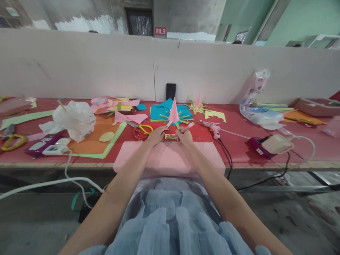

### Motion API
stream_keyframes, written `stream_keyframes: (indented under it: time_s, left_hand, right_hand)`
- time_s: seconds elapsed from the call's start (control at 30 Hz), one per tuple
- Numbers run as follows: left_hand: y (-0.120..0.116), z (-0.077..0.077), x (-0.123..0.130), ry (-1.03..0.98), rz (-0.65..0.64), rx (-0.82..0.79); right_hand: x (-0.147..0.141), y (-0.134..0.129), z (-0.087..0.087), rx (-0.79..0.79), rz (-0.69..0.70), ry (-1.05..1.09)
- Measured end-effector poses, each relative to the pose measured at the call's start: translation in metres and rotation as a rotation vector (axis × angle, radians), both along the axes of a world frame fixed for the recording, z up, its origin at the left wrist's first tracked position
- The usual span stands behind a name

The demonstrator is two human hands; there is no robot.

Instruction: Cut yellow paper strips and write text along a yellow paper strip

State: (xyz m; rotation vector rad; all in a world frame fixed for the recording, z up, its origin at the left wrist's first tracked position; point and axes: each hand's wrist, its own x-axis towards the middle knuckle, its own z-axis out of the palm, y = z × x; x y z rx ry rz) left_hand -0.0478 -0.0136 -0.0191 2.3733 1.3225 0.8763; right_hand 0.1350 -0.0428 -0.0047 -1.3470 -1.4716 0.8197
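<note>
one pink block (170, 157) lay along the front edge of the desk (240, 156) and jutted past it, under the arms (127, 173); a white partition (106, 67) bounded the back. scissors (145, 128) sat just beside the left hand (156, 136), tightening that side, while more room lay rightward, beyond the glue gun (214, 130). the fingers of the right hand (186, 136) were closed around a pale stick (189, 125), which slanted up to the right. the left fingers were bent low near a small patterned strip (170, 136); whether they gripped anything could not be told. the strip lay between both hands, nearer the person than the pink cone (174, 112). both arms reached forward, converging.
</note>
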Motion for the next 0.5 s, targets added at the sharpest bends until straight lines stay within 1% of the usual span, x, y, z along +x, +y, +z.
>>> stream_keyframes:
  time_s: [0.13, 0.3, 0.5]
  left_hand:
    - [0.001, -0.001, 0.0, -0.006, -0.001, 0.004]
    - [0.002, -0.002, 0.0, -0.002, -0.003, 0.008]
    - [0.0, -0.001, 0.0, 0.001, 0.002, 0.002]
  right_hand:
    - [-0.001, -0.004, 0.005, -0.022, -0.034, -0.088]
    - [-0.004, -0.01, 0.011, -0.035, -0.049, -0.114]
    - [-0.003, -0.008, 0.009, -0.033, -0.033, -0.105]
